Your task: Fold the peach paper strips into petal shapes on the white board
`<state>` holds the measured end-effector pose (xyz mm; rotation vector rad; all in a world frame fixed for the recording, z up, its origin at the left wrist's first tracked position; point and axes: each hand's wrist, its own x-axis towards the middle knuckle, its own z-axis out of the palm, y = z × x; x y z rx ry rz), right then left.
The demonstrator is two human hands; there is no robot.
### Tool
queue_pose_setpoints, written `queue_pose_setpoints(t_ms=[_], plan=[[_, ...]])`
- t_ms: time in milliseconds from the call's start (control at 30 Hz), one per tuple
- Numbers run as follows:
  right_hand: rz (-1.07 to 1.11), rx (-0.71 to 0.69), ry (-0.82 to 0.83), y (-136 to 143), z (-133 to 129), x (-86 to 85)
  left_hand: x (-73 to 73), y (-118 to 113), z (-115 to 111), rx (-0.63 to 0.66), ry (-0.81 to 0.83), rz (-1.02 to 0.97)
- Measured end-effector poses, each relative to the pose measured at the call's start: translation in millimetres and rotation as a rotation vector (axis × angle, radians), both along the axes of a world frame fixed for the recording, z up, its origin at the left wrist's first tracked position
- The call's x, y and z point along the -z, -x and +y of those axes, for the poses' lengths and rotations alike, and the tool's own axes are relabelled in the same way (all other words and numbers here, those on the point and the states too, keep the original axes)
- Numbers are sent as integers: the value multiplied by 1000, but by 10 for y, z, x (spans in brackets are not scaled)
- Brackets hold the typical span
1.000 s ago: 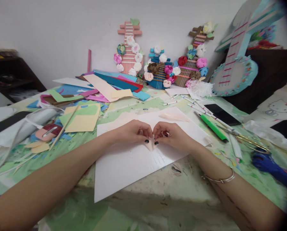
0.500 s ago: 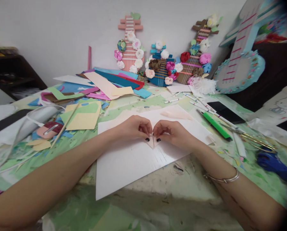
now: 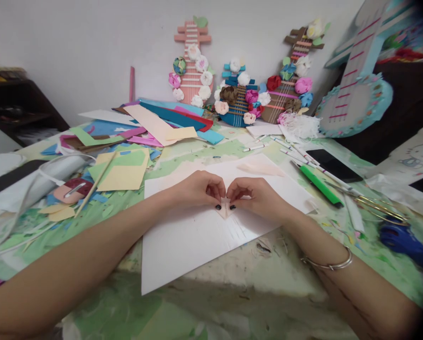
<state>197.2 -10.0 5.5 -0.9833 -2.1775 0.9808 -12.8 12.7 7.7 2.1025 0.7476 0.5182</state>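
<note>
Head view: pale pink paper (image 3: 226, 212), one, over white board (image 3: 183, 255); pinched in fingertips of left hand (image 3: 201, 188) and right hand (image 3: 256, 193). Lower end apparently folded to a point; completeness unclear. Peach piece (image 3: 261, 168) beyond, seemingly unworked.

We can read no text, brand or number; we make out only a white cartoon cat figure (image 3: 419, 153) on the pale, smooth covering (image 3: 392, 164) at far right.
</note>
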Motion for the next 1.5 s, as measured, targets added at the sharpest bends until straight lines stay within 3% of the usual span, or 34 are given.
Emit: queue_pose_setpoints(t_ms=[900, 1100, 1267, 1400, 1500], plan=[[-56, -23, -81, 19, -23, -2, -13, -5, -11, -15, -75, 66], [-63, -36, -88, 14, -18, 2, -61, -6, -72, 46, -330, 146], [-74, -43, -113, 10, -10, 16, -111, -70, -332, 21, -599, 279], [-89, -32, -136, 18, -26, 2, -7, -102, -656, -10, -827, 469], [-99, -39, -134, 25, -44, -17, 118, -85, -852, -95, -926, 500]])
